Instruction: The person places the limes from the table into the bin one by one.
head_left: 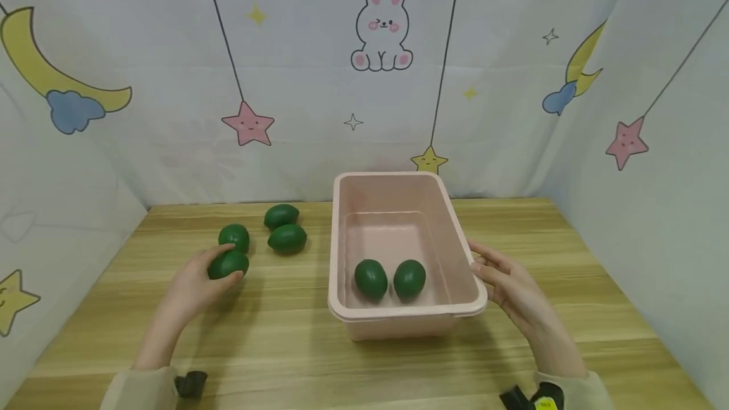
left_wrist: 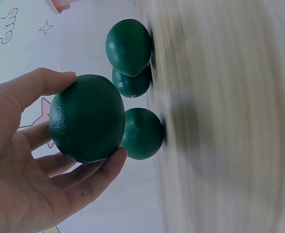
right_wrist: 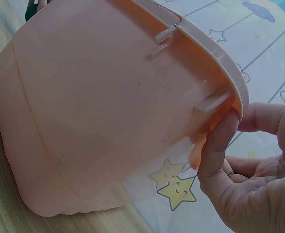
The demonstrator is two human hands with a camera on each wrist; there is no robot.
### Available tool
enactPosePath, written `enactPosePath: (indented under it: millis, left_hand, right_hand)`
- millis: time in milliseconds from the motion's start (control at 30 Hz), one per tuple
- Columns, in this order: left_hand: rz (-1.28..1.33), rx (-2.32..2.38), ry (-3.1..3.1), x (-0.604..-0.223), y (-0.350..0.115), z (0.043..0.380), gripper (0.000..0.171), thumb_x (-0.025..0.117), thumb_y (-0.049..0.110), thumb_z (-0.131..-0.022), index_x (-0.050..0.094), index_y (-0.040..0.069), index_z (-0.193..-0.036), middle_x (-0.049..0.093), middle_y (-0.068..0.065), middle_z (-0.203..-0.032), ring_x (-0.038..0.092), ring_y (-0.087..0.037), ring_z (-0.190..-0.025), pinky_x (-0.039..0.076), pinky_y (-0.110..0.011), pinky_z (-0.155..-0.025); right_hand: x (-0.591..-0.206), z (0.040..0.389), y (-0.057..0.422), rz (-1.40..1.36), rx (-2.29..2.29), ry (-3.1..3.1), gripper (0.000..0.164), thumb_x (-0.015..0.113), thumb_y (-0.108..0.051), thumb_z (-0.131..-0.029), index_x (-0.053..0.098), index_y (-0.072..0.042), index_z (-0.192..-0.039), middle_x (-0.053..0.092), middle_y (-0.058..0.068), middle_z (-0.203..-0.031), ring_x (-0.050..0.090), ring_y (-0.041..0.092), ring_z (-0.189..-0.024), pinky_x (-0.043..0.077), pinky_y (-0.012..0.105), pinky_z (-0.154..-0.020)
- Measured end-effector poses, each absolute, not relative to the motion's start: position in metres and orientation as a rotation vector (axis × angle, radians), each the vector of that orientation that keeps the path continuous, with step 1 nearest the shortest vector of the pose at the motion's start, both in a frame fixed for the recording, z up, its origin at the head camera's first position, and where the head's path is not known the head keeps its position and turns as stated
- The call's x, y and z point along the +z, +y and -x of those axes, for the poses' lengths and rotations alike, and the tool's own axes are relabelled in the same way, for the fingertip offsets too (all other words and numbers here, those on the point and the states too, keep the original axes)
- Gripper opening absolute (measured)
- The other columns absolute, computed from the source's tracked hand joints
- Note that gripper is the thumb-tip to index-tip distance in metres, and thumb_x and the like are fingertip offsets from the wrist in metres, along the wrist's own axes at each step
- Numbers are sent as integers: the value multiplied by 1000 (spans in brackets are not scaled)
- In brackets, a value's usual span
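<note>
My left hand (head_left: 196, 283) holds a dark green lime (left_wrist: 88, 119) between thumb and fingers, lifted clear of the wood surface in the left wrist view. Just behind it sits another lime (head_left: 235, 237), overlapped by the held one. Two more limes, a front one (head_left: 287, 238) and a rear one (head_left: 281, 216), lie close together to the right. A pink plastic bin (head_left: 336, 252) stands at the centre with two limes (head_left: 371, 279) inside, near its front end. My right hand (head_left: 521, 290) pinches the bin's right rim, thumb and finger on either side in the right wrist view.
The wooden tabletop (head_left: 273, 347) carries everything. A white curtain (head_left: 307, 68) printed with stars, moons and a bunny hangs behind and along both sides. The bin's far end reaches close to the back curtain.
</note>
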State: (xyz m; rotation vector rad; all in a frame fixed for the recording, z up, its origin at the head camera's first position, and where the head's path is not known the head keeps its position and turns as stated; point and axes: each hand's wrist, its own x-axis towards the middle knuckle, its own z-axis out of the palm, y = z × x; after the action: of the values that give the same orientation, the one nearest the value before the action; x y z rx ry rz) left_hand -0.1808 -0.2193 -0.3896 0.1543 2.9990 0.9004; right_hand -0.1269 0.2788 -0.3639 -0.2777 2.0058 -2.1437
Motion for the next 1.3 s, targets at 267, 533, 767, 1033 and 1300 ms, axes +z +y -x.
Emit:
enactPosePath:
  millis: [267, 533, 767, 1033, 1300]
  left_hand:
    - [-184, 906, 3003, -381, -216, 185, 67, 62, 40, -91, 41, 5, -144, 40, -35, -140, 49, -53, -116, 49, -58, -79]
    - [-214, 920, 3029, -374, -210, 191, 65, 63, 38, -90, 42, 6, -143, 43, -34, -138, 51, -50, -114, 50, -56, -78]
    - [-205, 902, 3026, -370, -205, 194, 64, 63, 39, -90, 43, 9, -143, 43, -33, -140, 50, -49, -113, 49, -55, -77]
    - [-246, 922, 3051, -367, -201, 196, 62, 63, 38, -90, 44, 9, -142, 44, -31, -138, 54, -47, -110, 50, -50, -75]
    - [-303, 930, 3073, -361, -194, 200, 60, 64, 35, -90, 46, 8, -141, 50, -28, -133, 57, -40, -103, 49, -43, -72]
  right_hand:
    - [-363, 128, 278, 247, -2143, 2007, 58, 48, -10, -100, 22, 6, -149, 57, -1, -103, 62, 6, -92, 55, 21, -83]
    - [-364, 129, 279, 245, -2144, 2011, 58, 48, -10, -100, 21, 7, -149, 57, -1, -101, 61, 6, -90, 55, 21, -83]
    - [-364, 128, 279, 232, -2144, 2010, 59, 48, -11, -100, 21, 6, -149, 57, -2, -101, 61, 5, -90, 55, 22, -83]
    - [-364, 128, 278, 245, -2140, 2019, 58, 48, -10, -99, 21, 7, -149, 58, -2, -103, 62, 5, -92, 56, 22, -83]
    - [-363, 128, 278, 252, -2143, 2013, 59, 48, -10, -99, 20, 8, -149, 58, -2, -102, 62, 5, -91, 55, 21, -83]
